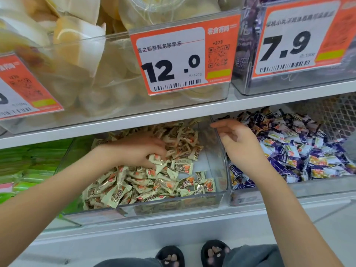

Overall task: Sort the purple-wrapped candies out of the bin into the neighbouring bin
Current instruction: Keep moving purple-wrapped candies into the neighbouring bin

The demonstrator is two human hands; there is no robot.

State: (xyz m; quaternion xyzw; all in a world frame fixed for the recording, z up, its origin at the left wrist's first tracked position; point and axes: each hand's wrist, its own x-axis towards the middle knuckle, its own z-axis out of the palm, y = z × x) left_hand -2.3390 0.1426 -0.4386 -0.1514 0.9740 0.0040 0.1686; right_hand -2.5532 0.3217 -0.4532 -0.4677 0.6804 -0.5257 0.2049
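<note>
Far left: green packets [28, 162] in their own section, out of play.

Left bin [146, 209], clear plastic, holding cream-and-gold wrapped candies [146, 182] heaped toward left and rear; bare floor showing at right front. No purple wrapper to be made out on the surface of this heap.

Left hand [140, 151] palm-down in the heap, fingers curled into the cream candies, thumb low at the front. Closed on something or only raking — cannot tell; fingertips buried.

Clear divider wall [221, 155] between the two bins, running front to back.

Right hand [238, 143] just past the divider, hovering over the left edge of the right bin [289, 191]. Fingers loose, spread, pointing left and back toward the divider; nothing held.

Right bin heaped with purple-wrapped candies [300, 153], pile lying right of and beyond the right hand.

Judgement: any stray purple piece must lie under the left hand's fingers, buried in the cream heap. Left hand nearer by far. Destination lies due right, over the divider; right hand placed to receive or to reach back across. Stray's long axis not readable.

Above: shelf with price tags, 12.0 [173, 62] and 7.9 [289, 41].
</note>
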